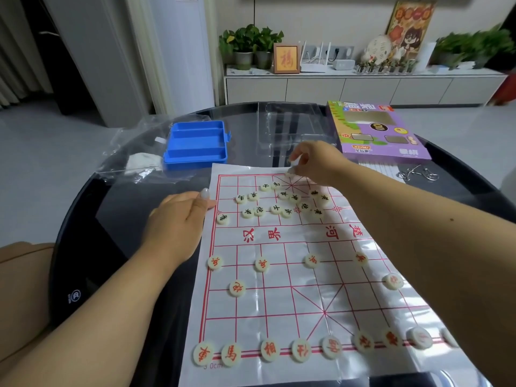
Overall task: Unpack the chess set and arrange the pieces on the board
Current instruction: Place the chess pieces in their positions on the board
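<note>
A white paper chess board (282, 275) with red grid lines lies on the dark round table. Red-lettered round pieces (269, 349) stand in a row along its near edge, with more (262, 264) on the rows above. Several black-lettered pieces (276, 209) lie bunched on the far half. My right hand (312, 160) reaches over the far edge and pinches one pale piece (290, 172) at the top line of the board. My left hand (181, 216) lies flat on the table, its fingers pressing the board's left edge.
A blue plastic case (196, 143) sits open behind the board, beside clear plastic bags (134, 157). A clear packaging tray (290, 127) and a purple game box (374, 132) lie at the far right, with metal wire puzzles (418, 174) nearby. The table rim (69, 247) curves on the left.
</note>
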